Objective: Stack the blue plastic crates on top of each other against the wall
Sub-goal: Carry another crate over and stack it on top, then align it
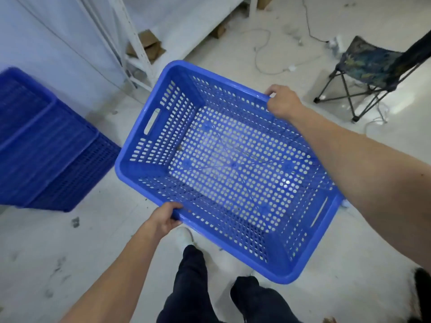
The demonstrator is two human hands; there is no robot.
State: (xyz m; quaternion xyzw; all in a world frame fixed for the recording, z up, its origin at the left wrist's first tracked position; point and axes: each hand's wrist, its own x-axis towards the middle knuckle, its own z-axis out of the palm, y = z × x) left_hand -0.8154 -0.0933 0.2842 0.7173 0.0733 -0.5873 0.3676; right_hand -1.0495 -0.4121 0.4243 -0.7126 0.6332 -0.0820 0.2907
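I hold an empty blue perforated crate (228,164) in the air above the floor, its opening facing up towards me. My left hand (164,219) grips its near long rim. My right hand (283,102) grips the far long rim. A stack of blue crates (46,145) stands on the floor at the left, by the pale wall (46,43). The held crate is to the right of that stack and apart from it.
A white metal shelf frame (130,43) with cardboard stands behind the crate. A folding camp stool (363,68) and loose cables (263,54) lie at the right. My legs and a white shoe (184,236) are below the crate.
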